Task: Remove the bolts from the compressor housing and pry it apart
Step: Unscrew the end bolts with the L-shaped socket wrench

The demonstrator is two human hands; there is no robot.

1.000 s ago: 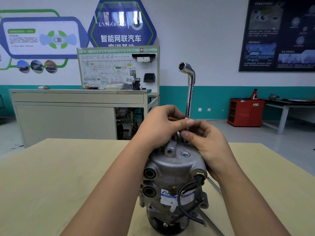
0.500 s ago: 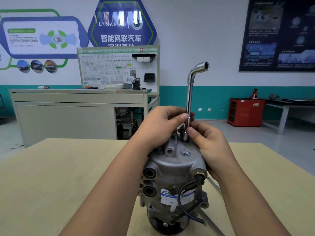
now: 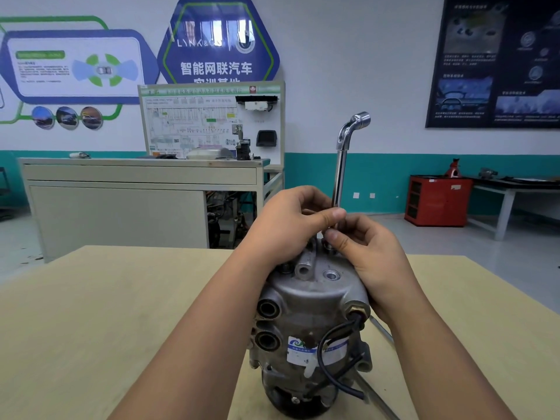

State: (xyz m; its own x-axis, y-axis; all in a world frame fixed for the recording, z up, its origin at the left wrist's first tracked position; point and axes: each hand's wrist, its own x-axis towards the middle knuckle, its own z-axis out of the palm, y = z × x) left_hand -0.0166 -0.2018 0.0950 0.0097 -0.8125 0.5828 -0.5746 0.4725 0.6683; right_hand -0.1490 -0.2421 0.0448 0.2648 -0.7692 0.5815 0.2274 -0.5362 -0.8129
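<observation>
At frame centre, both hands, left hand (image 3: 289, 225) and right hand (image 3: 368, 253), pinch the upright L-wrench (image 3: 341, 168) atop the compressor (image 3: 309, 322), fingers curled around its shaft.

Pale wood-grain surface (image 3: 91, 328) carrying the compressor (image 3: 306, 298), which stands upright on its pulley end near the front edge, with a slim metal bar (image 3: 381, 328) lying flat just right of the compressor, its middle hidden behind the housing.
</observation>
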